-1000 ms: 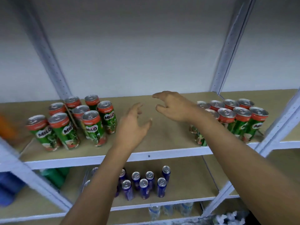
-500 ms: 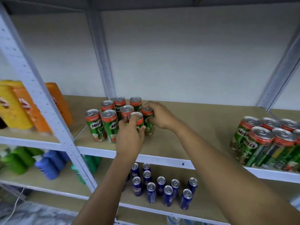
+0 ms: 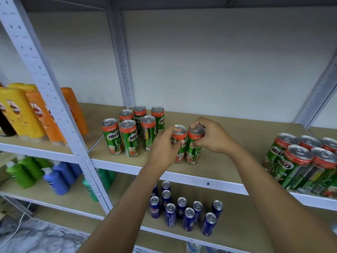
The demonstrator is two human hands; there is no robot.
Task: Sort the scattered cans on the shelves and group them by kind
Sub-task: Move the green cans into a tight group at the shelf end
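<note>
White steel uprights (image 3: pixel 45 88), punched with holes, carry tan shelf boards (image 3: pixel 255 132) with white front edges, all set against a plain pale wall (image 3: pixel 209 61). In the left bay, upper level, yellow bottles (image 3: pixel 20 110) and orange bottles (image 3: pixel 43 114) stand packed side by side, one orange one partly hidden behind the front post, and something dark sits at the far left edge. On the board below them, green bottles (image 3: pixel 23 172) with white caps are grouped beside blue bottles (image 3: pixel 58 178); more green ones (image 3: pixel 104 177) show just past the post. Down at floor level, lower left, a thin white cable (image 3: pixel 16 229) trails across a grey mottled surface.
</note>
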